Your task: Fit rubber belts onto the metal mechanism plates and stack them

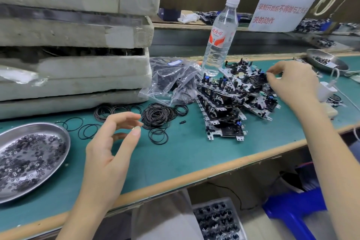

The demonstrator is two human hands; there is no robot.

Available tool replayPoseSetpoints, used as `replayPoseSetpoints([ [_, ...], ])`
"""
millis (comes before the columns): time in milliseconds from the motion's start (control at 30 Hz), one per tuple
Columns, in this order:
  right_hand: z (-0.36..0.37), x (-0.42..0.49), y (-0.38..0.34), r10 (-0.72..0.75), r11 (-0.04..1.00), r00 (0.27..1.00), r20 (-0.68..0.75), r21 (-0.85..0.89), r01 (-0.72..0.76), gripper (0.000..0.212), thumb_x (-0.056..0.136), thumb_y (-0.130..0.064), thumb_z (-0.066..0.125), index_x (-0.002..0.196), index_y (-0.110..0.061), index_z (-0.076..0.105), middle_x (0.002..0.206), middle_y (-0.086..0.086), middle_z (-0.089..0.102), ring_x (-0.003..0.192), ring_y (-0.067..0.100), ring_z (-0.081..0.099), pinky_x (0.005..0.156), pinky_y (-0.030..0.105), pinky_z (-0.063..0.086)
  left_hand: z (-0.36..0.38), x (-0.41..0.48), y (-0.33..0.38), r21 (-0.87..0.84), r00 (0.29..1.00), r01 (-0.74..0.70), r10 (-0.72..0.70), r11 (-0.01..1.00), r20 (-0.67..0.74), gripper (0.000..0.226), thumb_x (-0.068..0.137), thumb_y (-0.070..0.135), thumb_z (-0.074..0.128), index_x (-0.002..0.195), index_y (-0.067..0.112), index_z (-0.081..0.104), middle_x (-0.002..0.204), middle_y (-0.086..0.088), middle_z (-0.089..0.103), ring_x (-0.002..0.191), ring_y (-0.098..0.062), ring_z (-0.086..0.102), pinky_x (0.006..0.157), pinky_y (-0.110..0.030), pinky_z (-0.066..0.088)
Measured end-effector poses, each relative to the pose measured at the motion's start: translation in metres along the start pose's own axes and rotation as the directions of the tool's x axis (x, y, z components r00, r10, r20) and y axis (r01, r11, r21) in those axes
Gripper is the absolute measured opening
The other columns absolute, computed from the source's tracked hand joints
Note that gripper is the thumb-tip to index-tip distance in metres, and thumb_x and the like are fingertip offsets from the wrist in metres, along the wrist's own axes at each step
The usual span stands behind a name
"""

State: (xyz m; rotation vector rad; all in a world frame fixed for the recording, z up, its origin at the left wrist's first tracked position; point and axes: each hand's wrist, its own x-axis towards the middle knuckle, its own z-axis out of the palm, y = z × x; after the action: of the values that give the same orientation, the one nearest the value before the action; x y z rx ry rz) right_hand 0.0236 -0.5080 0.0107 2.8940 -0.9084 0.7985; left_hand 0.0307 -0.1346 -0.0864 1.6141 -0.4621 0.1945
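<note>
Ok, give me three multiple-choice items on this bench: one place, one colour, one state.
1. The water bottle stands: A in front of the plate pile; B just behind it; C on top of it.
2. The bottle's cap is: A white; B blue; C red.
3. The right hand: A grips the bottle; B lies flat on the pile; C pinches the top plate.
Key: 1 B, its base shows behind the plates; 2 A, plainly white; 3 C, the fingers close on that plate's edge.
</note>
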Motion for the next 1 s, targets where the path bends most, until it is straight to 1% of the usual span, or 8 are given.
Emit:
replayPoseSetpoints([
  [100,0.001,0.001,0.0,0.025,1.0,0.999,-0.027,-0.006,-0.025,0.021,0.091,-0.023,0.06,0.102,-0.016,0.075,0.103,0.017,0.071,0.102,0.042,0.058,0.082,0.044,0.049,0.0,0.0,0.0,0.002,1.0,-0.003,0.003,1.0,0.007,0.023,0.089,0.041,0.053,0.107,0.032,0.064,0.105,0.011,0.07,0.1,-0.006,0.064,0.085,-0.009,0.045],
  [233,0.001,0.003,0.001,0.04,0.999,0.999,-0.016,-0.024,-0.04,0.02,0.092,-0.022,0.06,0.101,-0.014,0.076,0.097,0.023,0.069,0.099,0.044,0.058,0.079,0.045,0.049,0.0,0.0,0.001,0.002,1.0,-0.012,0.012,1.0,0.012,0.022,0.09,0.041,0.052,0.107,0.032,0.064,0.105,0.011,0.069,0.101,-0.006,0.064,0.086,-0.009,0.044],
  [433,0.001,0.009,0.006,0.031,0.999,1.0,0.002,-0.018,-0.031,0.024,0.097,-0.017,0.052,0.104,-0.004,0.071,0.103,0.026,0.066,0.101,0.043,0.057,0.081,0.045,0.047,0.0,0.0,0.001,-0.005,1.0,-0.004,0.004,1.0,0.02,0.023,0.09,0.041,0.053,0.107,0.031,0.065,0.105,0.009,0.069,0.103,-0.008,0.064,0.086,-0.01,0.044],
  [533,0.001,0.01,0.01,0.034,0.999,0.999,-0.002,-0.016,-0.034,0.025,0.098,-0.018,0.052,0.106,-0.004,0.071,0.106,0.026,0.065,0.104,0.043,0.056,0.083,0.045,0.047,0.0,0.0,0.002,-0.01,1.0,-0.002,0.002,1.0,0.02,0.023,0.089,0.041,0.053,0.107,0.032,0.065,0.105,0.009,0.069,0.103,-0.007,0.064,0.086,-0.009,0.044],
  [667,-0.001,0.006,0.008,-0.054,0.996,0.998,0.021,-0.072,0.056,0.026,0.096,-0.027,0.057,0.105,-0.009,0.073,0.109,0.024,0.065,0.11,0.042,0.05,0.085,0.045,0.045,0.0,0.0,0.002,-0.007,1.0,0.001,-0.001,1.0,0.021,0.022,0.089,0.042,0.053,0.106,0.034,0.065,0.106,0.009,0.069,0.103,-0.007,0.064,0.085,-0.009,0.044],
  [767,-0.002,0.006,0.005,-0.148,0.975,0.988,0.04,-0.163,0.153,0.025,0.095,-0.024,0.058,0.103,-0.006,0.073,0.109,0.024,0.066,0.108,0.043,0.05,0.086,0.045,0.043,0.0,0.0,0.002,-0.003,1.0,0.004,-0.004,1.0,0.025,0.023,0.089,0.042,0.053,0.107,0.032,0.065,0.106,0.008,0.069,0.103,-0.007,0.063,0.085,-0.009,0.044],
  [867,-0.005,0.009,0.003,-0.175,0.96,0.984,0.035,-0.216,0.178,0.02,0.091,-0.019,0.061,0.098,-0.008,0.075,0.102,0.024,0.067,0.104,0.043,0.051,0.083,0.044,0.042,0.001,0.0,0.002,-0.008,1.0,0.006,-0.006,1.0,0.025,0.024,0.089,0.042,0.053,0.106,0.031,0.065,0.106,0.008,0.069,0.102,-0.007,0.064,0.085,-0.009,0.044],
  [1000,-0.007,0.014,-0.002,-0.167,0.953,0.985,0.047,-0.247,0.173,0.017,0.089,-0.016,0.062,0.094,-0.009,0.076,0.094,0.023,0.067,0.1,0.042,0.051,0.081,0.044,0.043,0.001,0.001,0.003,-0.008,1.0,-0.002,0.002,1.0,0.023,0.024,0.089,0.041,0.052,0.106,0.031,0.064,0.104,0.009,0.069,0.102,-0.006,0.064,0.086,-0.01,0.044],
])
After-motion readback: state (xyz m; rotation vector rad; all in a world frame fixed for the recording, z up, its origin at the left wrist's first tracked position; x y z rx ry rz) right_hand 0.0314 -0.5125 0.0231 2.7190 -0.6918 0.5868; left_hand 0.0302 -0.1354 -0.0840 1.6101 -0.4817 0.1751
